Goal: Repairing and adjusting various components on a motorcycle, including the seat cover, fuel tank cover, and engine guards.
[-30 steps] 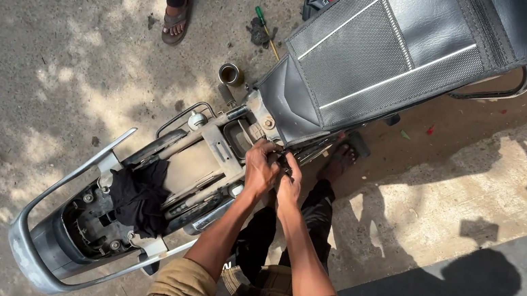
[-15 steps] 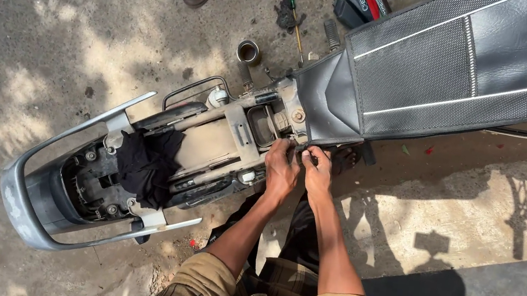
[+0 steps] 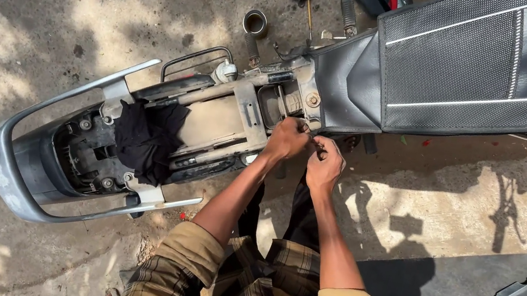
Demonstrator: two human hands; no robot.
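Hands are pressed together at the near side of the motorcycle frame (image 3: 226, 119), just behind the seat (image 3: 481, 68): the left hand (image 3: 287, 139) is curled narrow against the frame rail, and the right hand (image 3: 324, 167) is pinched round a small dark part (image 3: 319, 151), too small to be identified. That part could be dropped into the dusty ground if the pinch is loosened. The frame's long axis is laid from the grey grab rail (image 3: 20, 169) at left toward the seat at upper right.
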